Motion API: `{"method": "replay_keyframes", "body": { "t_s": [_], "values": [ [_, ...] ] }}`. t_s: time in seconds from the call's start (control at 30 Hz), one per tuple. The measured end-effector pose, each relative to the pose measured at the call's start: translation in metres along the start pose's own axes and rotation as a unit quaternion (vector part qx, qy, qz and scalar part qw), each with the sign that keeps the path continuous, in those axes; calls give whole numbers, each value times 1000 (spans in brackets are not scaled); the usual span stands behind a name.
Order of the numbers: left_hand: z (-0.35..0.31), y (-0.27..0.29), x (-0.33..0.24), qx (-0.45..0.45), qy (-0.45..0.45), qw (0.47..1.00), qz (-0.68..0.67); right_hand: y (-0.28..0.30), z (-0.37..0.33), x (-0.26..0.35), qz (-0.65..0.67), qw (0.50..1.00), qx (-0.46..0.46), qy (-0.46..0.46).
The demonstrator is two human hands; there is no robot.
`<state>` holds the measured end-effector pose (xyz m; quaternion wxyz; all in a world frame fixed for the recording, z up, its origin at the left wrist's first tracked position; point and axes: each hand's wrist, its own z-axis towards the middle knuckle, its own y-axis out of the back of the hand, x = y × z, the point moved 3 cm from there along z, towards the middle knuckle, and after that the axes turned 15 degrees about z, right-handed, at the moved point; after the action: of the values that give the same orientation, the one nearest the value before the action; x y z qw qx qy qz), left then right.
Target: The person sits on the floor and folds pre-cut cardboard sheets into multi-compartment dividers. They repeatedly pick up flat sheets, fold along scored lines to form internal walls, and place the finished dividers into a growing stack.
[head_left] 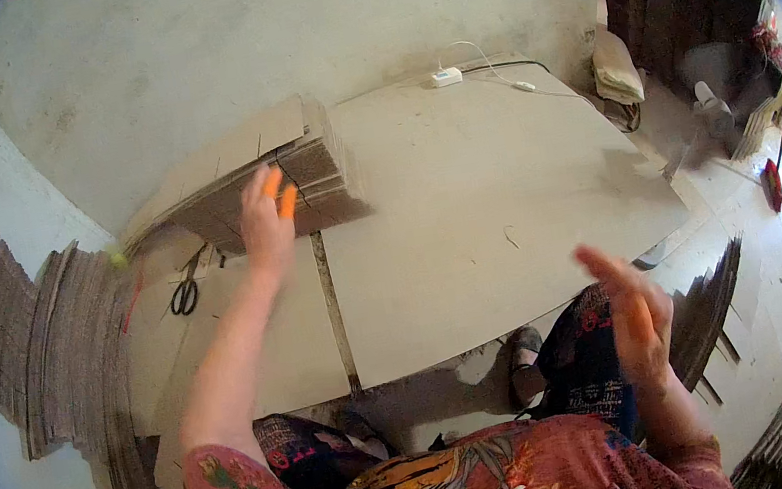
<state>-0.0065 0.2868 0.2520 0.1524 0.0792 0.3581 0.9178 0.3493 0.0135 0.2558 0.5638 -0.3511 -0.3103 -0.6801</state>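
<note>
A stack of grey-brown cardboard sheets point(319, 169) with slits in its top sheet lies at the back left of the pale tabletop point(470, 233). My left hand point(269, 224) is at the near side of this stack, with orange covers on two fingers. Its fingers are stretched out and hold nothing that I can see; whether they touch the cardboard I cannot tell. Black-handled scissors point(184, 294) lie to the left of my left forearm. Over my right knee, beyond the table's front edge, my right hand point(636, 314) is raised with fingers extended, empty, with an orange cover showing on it.
Tall piles of cardboard pieces point(72, 343) stand at the left. More cardboard point(710, 313) leans at the right below the table. A white power adapter point(447, 77) with a cable sits at the back edge. A pale sack point(616, 69) stands beyond the far right corner.
</note>
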Motion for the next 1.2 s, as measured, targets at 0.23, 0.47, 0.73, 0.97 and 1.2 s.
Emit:
{"method": "replay_keyframes", "body": {
  "t_s": [0.23,0.47,0.73,0.97,1.2],
  "values": [
    [97,-28,38,76,-26,978,195,-87,18,90,499,752,420,100],
    [118,-60,7,237,-65,954,170,-105,8,93,556,696,446,89],
    [117,-59,40,150,41,982,111,-104,13,81,584,669,453,83],
    [122,-57,47,172,88,979,-62,-101,2,75,559,686,457,90],
    [115,-23,74,52,191,960,-198,-103,11,49,523,760,384,45]
  ]
}}
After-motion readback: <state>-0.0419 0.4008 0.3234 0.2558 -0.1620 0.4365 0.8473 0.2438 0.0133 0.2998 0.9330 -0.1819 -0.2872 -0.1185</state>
